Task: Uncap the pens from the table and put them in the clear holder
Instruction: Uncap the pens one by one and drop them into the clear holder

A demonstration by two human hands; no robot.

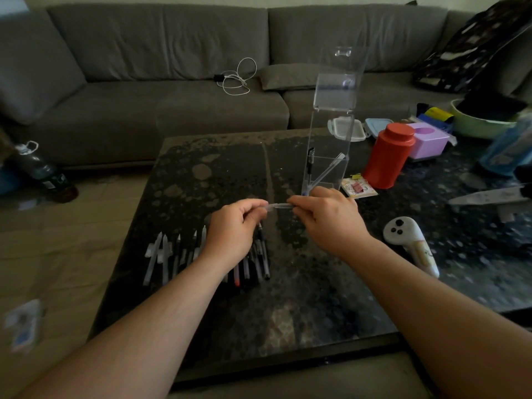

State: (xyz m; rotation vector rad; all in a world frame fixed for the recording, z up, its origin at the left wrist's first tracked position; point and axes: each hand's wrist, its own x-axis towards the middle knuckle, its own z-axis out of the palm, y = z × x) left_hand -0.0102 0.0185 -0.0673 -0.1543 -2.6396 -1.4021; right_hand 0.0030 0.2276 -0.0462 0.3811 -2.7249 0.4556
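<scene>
A: Pens, where are they in the head view?

B: One clear pen (280, 206) is held level between both hands, above the dark table (302, 283). The left hand (234, 228) pinches its left end with curled fingers (253, 204), and the right hand (325, 216) pinches the other end in the same way. If the cap is already loose, I cannot tell; the pen is blurred there.

A: And the other pens?

B: A row of pens (178, 253) lies on the table just below the left fingers, partly hidden under the left hand and wrist. They lie side by side, tips pointing away from the person.

A: Where is the clear holder?

B: The clear holder (328, 156) stands upright just behind the right fingers. A dark pen (310, 165) stands in it at the left wall, and a clear pen (326, 174) leans across it diagonally.

A: What is near?

B: A red canister (388, 155) stands to the right of the holder. A white controller (408, 243) lies on the table to the right of the right wrist, apart from it.
</scene>
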